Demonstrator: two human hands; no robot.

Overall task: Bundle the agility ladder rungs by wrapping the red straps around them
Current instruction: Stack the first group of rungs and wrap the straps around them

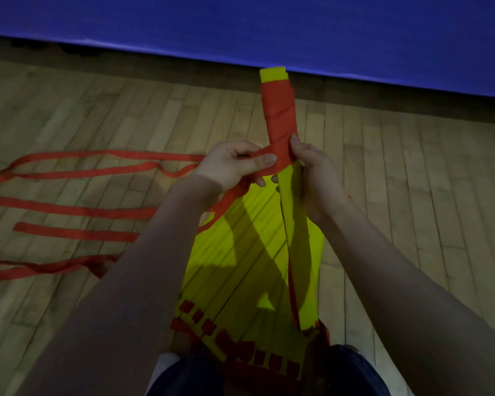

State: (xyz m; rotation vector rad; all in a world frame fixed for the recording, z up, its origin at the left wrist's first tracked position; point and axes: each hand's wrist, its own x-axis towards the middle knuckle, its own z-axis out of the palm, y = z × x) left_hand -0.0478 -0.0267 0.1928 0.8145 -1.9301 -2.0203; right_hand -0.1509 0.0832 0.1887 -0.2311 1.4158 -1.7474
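The flat yellow plastic rungs (294, 218) are gathered into a slim stack held out above the floor, its far end sheathed in overlapping turns of woven red strap (277, 115). Wrapping looks about midway. The right hand (317, 178) grips the stack just below the wrap, and the left hand (232, 164) pinches the strap taut. The next turn needs tension, drawing slack from the loose straps (77, 210) lying limp on the plank floor (412, 167).

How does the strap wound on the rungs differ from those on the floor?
The wound strap sits in tight overlapping turns around the yellow rungs; the floor straps lie in long loose runs. The wound strap's tail is pinched by the left hand; the floor straps lie unheld. Both are red.
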